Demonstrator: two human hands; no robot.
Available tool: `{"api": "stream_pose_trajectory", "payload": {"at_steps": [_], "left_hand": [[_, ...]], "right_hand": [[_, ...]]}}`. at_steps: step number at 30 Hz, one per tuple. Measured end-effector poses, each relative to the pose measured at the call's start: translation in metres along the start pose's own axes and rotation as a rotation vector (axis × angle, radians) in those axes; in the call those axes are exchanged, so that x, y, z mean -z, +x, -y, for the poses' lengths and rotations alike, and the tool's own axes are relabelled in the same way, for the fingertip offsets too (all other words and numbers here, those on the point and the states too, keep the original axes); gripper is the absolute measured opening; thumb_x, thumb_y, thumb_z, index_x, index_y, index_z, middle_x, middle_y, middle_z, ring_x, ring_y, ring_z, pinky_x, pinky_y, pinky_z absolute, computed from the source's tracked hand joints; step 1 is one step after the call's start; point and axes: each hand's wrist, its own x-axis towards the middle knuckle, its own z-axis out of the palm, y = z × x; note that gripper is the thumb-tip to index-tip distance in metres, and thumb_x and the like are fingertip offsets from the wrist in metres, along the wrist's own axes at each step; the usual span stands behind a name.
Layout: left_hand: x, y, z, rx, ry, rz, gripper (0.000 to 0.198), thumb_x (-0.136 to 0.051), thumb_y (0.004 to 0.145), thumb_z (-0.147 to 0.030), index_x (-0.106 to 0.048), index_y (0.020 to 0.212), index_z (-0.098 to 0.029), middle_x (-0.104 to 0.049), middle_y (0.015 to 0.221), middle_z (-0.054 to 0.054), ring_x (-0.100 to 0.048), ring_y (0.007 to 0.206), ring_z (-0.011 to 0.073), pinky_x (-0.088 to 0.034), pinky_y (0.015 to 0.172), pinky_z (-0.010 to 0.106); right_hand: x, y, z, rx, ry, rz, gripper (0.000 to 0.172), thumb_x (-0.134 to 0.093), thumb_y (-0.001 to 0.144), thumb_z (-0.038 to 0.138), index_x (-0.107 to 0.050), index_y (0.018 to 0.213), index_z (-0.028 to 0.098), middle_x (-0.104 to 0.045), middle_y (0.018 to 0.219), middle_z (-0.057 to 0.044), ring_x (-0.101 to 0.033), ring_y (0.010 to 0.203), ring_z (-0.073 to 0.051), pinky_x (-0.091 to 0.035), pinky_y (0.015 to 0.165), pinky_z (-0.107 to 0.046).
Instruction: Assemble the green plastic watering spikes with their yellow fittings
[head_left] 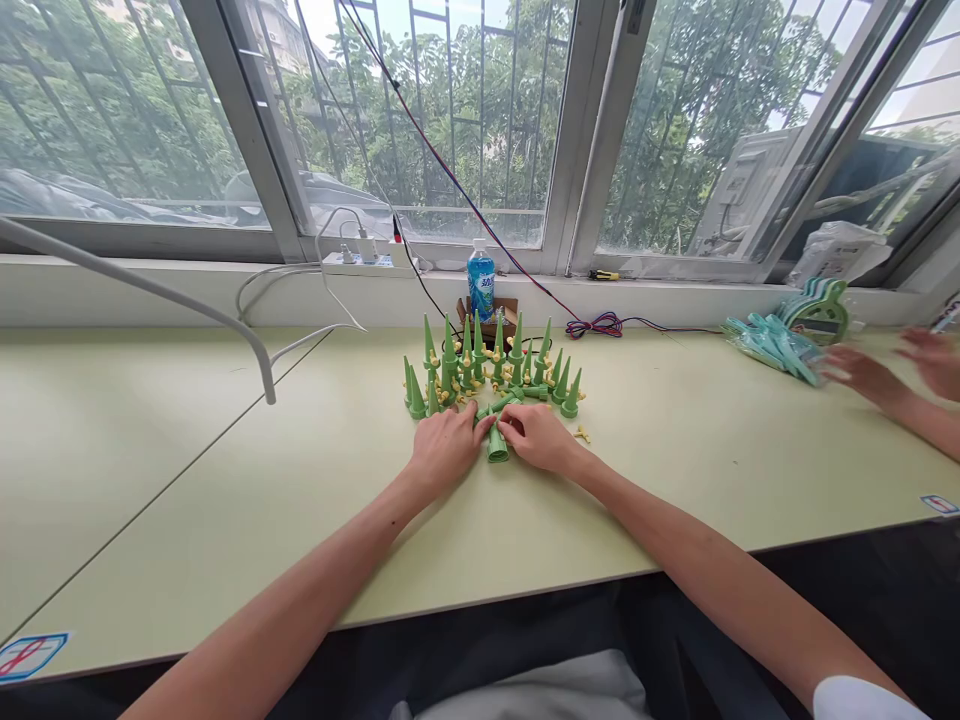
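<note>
Green cones (416,395) stand in a group on the pale table, with small yellow pieces among them. In front of the group a green cone (497,447) lies on its side, its wide end facing me. My left hand (448,440) is at its left, with thumb and fingers bent around a part too small to make out. From the right, my right hand (541,436) pinches at the narrow end of the same cone; its fingertips are partly hidden. More green pieces (534,393) lie just beyond my hands. A loose yellow piece (582,434) rests right of my right hand.
Behind the cones stand a blue bottle (481,280) and a small cardboard box (510,308). A white curved bar (225,320) reaches in from the left. Bagged teal items (776,345) lie at the right, near another person's hands (870,378). Cables run along the sill.
</note>
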Motion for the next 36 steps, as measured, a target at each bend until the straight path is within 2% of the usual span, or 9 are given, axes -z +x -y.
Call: {"api": "stream_pose_trajectory", "payload": {"at_steps": [8, 25, 36], "left_hand": [[0.0042, 0.0003, -0.004, 0.038, 0.011, 0.016, 0.06, -0.018, 0.098, -0.052, -0.065, 0.095, -0.016, -0.07, 0.085, 0.013, -0.068, 0.08, 0.0307, -0.042, 0.06, 0.034], [0.0054, 0.0006, -0.0047, 0.05, 0.019, 0.018, 0.063, -0.02, 0.098, -0.052, -0.069, 0.093, -0.012, -0.071, 0.086, 0.015, -0.068, 0.082, 0.031, -0.044, 0.061, 0.034], [0.0003, 0.0026, -0.0016, 0.048, -0.011, -0.003, 0.06, -0.022, 0.098, -0.052, -0.068, 0.1, -0.014, -0.072, 0.089, 0.014, -0.068, 0.083, 0.031, -0.045, 0.063, 0.035]], "right_hand": [[-0.0004, 0.0002, -0.0002, -0.005, 0.005, 0.01, 0.019, -0.05, 0.092, 0.023, -0.058, 0.075, 0.018, -0.061, 0.065, -0.001, -0.049, 0.059, -0.012, -0.033, 0.059, -0.023], [-0.0003, 0.0003, 0.0, -0.005, 0.003, 0.008, 0.018, -0.05, 0.091, 0.023, -0.057, 0.075, 0.018, -0.059, 0.064, 0.0, -0.047, 0.058, -0.011, -0.031, 0.059, -0.023], [0.0003, 0.0002, -0.0008, -0.007, 0.002, 0.013, 0.018, -0.05, 0.091, 0.023, -0.058, 0.075, 0.018, -0.059, 0.064, 0.0, -0.048, 0.059, -0.012, -0.032, 0.059, -0.023]]}}
